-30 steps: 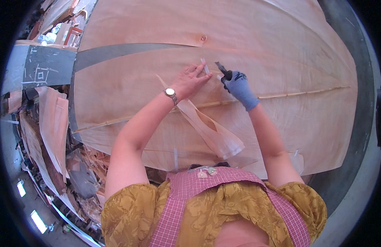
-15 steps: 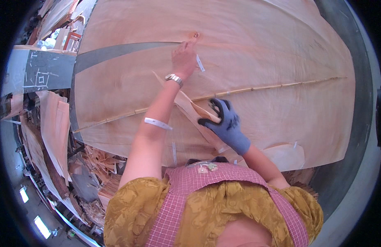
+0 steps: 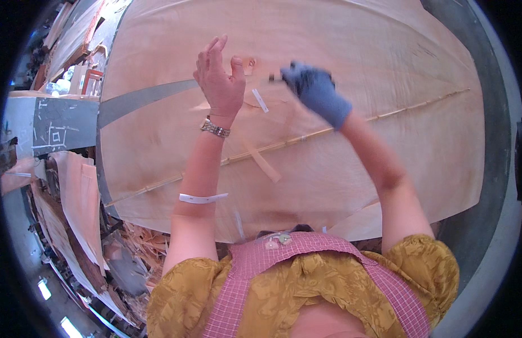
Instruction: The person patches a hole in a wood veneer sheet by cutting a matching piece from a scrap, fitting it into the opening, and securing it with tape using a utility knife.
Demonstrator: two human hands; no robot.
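Head view: a dark grey table (image 3: 461, 231) carries a broad veneer sheet (image 3: 379, 62), its longer span running across in front of the person, under and beyond both hands. A slender jointed stick (image 3: 407, 108) slants over it, rising to the right, on the person's side of the hands. Farther off, a tapering gap (image 3: 142, 102) bares the grey surface and narrows rightward until the left hand (image 3: 220, 84) hides its end, so that hand is far nearer to it than the right hand (image 3: 314, 93). The bare left hand is spread, thumb apart from the fingers, with nothing seen in its grip. The gloved right hand is curled and blurred; a small dark tip shows beside it, but whether it holds a tool I cannot tell. A loose veneer strip (image 3: 262, 161) lies across the stick. Between the hands, closer to the left one, a short white strip (image 3: 260, 101) rests on the sheet, tilting down to the right. The veneer looks thin, pinkish tan and gently rippled, with a small reddish knot (image 3: 250, 63) just beside the left thumb.
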